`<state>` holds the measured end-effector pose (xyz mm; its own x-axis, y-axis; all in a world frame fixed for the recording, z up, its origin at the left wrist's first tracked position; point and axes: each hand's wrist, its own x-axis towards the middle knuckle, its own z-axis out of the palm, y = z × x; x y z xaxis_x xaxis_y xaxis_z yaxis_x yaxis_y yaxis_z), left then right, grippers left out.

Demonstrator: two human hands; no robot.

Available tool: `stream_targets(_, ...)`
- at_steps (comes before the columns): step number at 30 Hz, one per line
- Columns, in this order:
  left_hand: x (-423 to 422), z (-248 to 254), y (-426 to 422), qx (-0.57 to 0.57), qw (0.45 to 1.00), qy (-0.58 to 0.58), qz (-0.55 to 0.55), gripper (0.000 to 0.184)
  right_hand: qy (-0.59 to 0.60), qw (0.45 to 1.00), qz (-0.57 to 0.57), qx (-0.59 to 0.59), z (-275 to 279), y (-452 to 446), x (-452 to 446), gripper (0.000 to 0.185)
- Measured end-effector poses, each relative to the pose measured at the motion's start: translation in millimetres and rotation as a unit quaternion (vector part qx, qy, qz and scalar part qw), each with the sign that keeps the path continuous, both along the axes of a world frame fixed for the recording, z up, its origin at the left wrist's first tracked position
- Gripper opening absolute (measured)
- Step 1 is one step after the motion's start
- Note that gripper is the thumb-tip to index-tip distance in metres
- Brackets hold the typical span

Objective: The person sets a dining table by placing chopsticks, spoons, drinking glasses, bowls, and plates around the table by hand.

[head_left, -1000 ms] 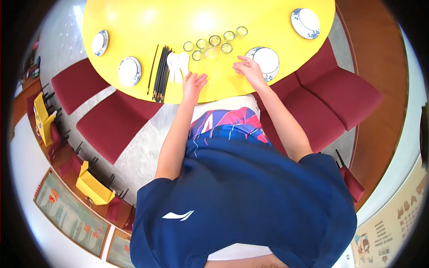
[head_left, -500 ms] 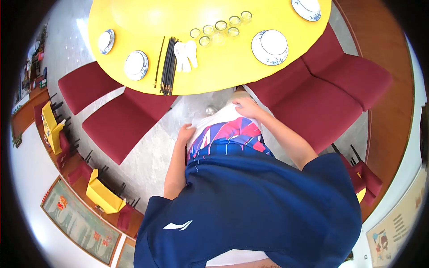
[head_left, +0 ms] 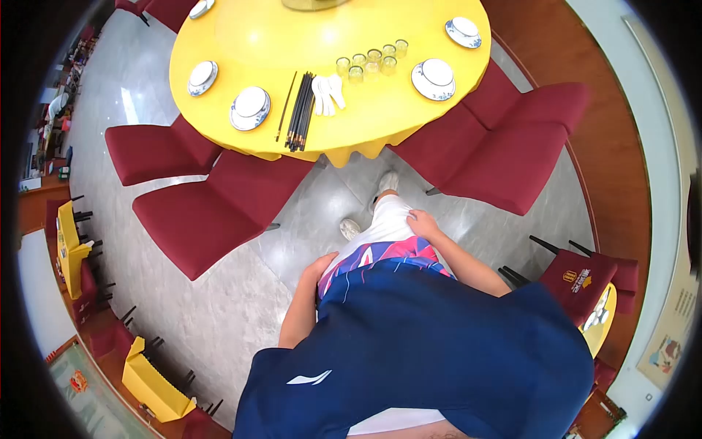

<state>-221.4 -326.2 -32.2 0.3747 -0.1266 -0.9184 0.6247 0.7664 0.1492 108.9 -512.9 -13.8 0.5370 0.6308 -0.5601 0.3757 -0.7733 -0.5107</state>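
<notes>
Yellow table (head_left: pixel 227 66); hands (head_left: pixel 422 222) (head_left: pixel 319 266) at shorts (head_left: pixel 386 225)

The tablecloth (head_left: pixel 292 51) is yellow, chopsticks (head_left: pixel 300 112) black, spoons (head_left: pixel 326 96) white, plates (head_left: pixel 423 88) white with blue patterning, chairs (head_left: pixel 504 164) maroon.

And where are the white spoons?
In the head view, the white spoons lie on the yellow table, between the black chopsticks on their left and the small glasses on their right.

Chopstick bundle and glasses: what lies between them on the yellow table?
White spoons lie between the chopstick bundle and the glasses on the yellow table; the head view shows this.
</notes>
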Motion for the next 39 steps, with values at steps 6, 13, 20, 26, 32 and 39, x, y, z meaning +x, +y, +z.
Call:
stream_targets(6,-14.4,-4.2,-11.3,-0.015,0.999,-0.050,0.001,0.042,0.080,0.993,0.003,-0.088,-6.4,-30.0,-16.9,0.052)
stream_targets(13,-26.9,-23.8,-18.5,0.003,0.995,-0.087,-0.050,0.046,0.066,0.994,0.000,-0.092,-18.1,-50.4,-17.4,0.049)
stream_targets(20,-20.0,32.0,-21.2,0.038,0.999,-0.038,0.005,0.039,0.053,0.998,-0.043,0.004,-16.2,-23.9,-8.1,0.041)
stream_targets(26,-15.8,22.9,-23.2,0.023,0.997,-0.060,0.046,0.045,-0.017,0.999,-0.044,0.003,-21.6,7.9,21.3,0.034)
stream_targets(32,12.8,14.8,-12.1,0.125,0.991,0.013,0.038,0.050,0.049,0.956,-0.232,0.172,15.5,90.9,113.0,0.045)
stream_targets(39,46.2,-22.5,18.1,0.231,0.969,0.039,-0.074,0.062,0.224,0.794,-0.509,0.245,41.2,192.3,288.8,0.037)
